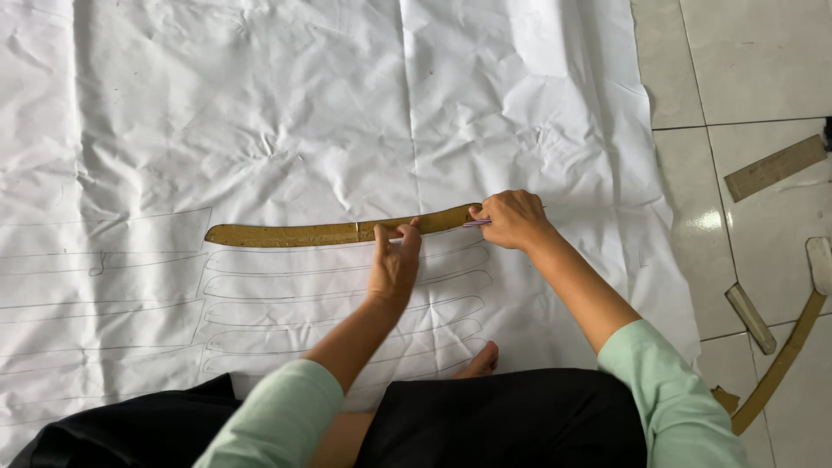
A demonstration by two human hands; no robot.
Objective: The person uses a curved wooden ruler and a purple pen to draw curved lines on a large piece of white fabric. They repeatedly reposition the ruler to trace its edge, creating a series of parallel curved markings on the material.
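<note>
Your left hand (394, 264) presses flat on the long curved brown template (338, 230) lying across the white cloth (260, 113); your right hand (513, 218), at the template's right end, pinches a pen (476, 223); keep the template pinned

Your left hand (394, 264) presses a long curved brown template (334, 231) flat on white fabric (260, 113) w/ traced outlines below; your right hand (513, 218) holds a pen (477, 223) at the template's right end, tiled floor (763, 61) beside
</note>
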